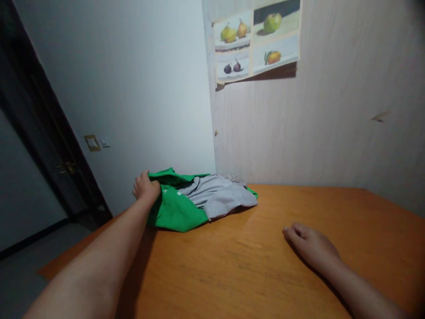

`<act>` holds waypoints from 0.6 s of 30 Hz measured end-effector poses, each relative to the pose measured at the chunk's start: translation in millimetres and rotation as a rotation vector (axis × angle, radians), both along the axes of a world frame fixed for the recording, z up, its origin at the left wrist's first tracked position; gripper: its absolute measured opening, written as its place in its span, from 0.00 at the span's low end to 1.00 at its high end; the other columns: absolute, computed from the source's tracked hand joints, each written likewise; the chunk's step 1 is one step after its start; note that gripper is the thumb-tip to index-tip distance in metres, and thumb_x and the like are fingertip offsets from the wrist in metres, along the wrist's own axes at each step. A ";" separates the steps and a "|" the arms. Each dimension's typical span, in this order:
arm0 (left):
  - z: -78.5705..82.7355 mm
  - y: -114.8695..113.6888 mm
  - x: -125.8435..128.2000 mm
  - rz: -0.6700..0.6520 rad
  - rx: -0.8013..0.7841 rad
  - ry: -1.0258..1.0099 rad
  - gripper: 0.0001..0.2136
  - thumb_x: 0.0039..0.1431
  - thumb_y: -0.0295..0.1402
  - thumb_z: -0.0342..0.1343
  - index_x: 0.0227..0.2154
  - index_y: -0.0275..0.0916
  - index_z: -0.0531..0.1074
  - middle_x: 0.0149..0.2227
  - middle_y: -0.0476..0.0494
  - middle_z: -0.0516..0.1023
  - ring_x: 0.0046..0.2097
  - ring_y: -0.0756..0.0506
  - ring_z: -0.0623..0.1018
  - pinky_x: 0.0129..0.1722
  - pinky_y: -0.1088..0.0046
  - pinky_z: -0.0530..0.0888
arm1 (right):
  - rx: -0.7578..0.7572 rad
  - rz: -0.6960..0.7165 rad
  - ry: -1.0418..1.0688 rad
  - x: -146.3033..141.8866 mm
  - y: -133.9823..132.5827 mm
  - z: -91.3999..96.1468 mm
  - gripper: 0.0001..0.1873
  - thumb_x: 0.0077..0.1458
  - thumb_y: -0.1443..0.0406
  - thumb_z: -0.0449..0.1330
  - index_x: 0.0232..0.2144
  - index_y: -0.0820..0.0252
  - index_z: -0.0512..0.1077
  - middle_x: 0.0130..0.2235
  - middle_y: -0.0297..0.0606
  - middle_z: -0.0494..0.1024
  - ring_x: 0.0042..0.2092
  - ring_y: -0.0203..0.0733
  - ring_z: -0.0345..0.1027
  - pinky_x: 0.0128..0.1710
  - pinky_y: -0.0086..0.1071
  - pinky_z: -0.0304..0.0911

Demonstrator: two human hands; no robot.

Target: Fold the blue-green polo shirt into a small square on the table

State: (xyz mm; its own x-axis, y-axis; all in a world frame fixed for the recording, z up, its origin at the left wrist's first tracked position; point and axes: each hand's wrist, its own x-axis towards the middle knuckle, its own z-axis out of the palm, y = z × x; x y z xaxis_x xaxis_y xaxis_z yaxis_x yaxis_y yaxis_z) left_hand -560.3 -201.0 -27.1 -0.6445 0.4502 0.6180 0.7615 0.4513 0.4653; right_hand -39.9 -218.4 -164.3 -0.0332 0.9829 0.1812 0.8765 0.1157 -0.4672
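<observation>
My left hand [146,188] is closed on the left edge of a green cloth bag [179,210], which lies on its side on the table. White print shows faintly near its opening. Out of the bag's right side spills a grey garment [222,195], crumpled and loosely folded. Behind it a bit of striped cloth [232,178] peeks out, partly hidden. My right hand [312,243] rests on the tabletop to the right, apart from the cloth, its fingers curled in with nothing seen in them.
The orange-brown wooden table [252,274] reaches back to the wall. A sheet of fruit paintings [250,51] hangs on the wood-grain panel. At the left are a light switch [92,142] and a dark door frame [66,133] with a handle.
</observation>
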 end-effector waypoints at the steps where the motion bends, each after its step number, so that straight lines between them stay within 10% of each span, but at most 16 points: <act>1: 0.1 1.0 9.5 -0.048 0.010 0.036 0.26 0.62 0.36 0.50 0.63 0.43 0.63 0.61 0.32 0.69 0.60 0.33 0.71 0.57 0.51 0.69 | -0.001 0.000 0.008 0.2 0.5 -0.6 0.23 0.62 0.49 0.49 0.22 0.54 0.65 0.25 0.36 0.75 0.29 0.43 0.68 0.27 0.33 0.48; 9: -32.3 9.5 59.1 -0.381 -0.584 0.384 0.31 0.53 0.56 0.58 0.59 0.54 0.70 0.70 0.40 0.58 0.71 0.23 0.48 0.62 0.29 0.46 | 0.021 0.015 0.048 0.5 2.0 -3.6 0.22 0.62 0.49 0.50 0.22 0.55 0.64 0.24 0.35 0.75 0.29 0.43 0.68 0.27 0.32 0.49; 18: -42.0 23.3 2.8 -0.239 -0.481 0.126 0.22 0.55 0.39 0.56 0.54 0.43 0.72 0.58 0.32 0.75 0.58 0.32 0.73 0.56 0.55 0.70 | 0.024 -0.008 0.035 -1.1 0.2 -0.2 0.22 0.62 0.50 0.50 0.22 0.55 0.66 0.24 0.34 0.74 0.28 0.41 0.66 0.26 0.32 0.46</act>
State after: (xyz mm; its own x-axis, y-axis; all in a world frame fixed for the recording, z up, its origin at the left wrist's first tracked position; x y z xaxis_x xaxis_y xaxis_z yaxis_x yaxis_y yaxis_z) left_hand -557.5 -177.8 -69.1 -0.4239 0.8257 0.3721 0.9053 0.3979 0.1484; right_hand -41.0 -218.2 -164.4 -0.0186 0.9784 0.2057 0.8607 0.1203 -0.4947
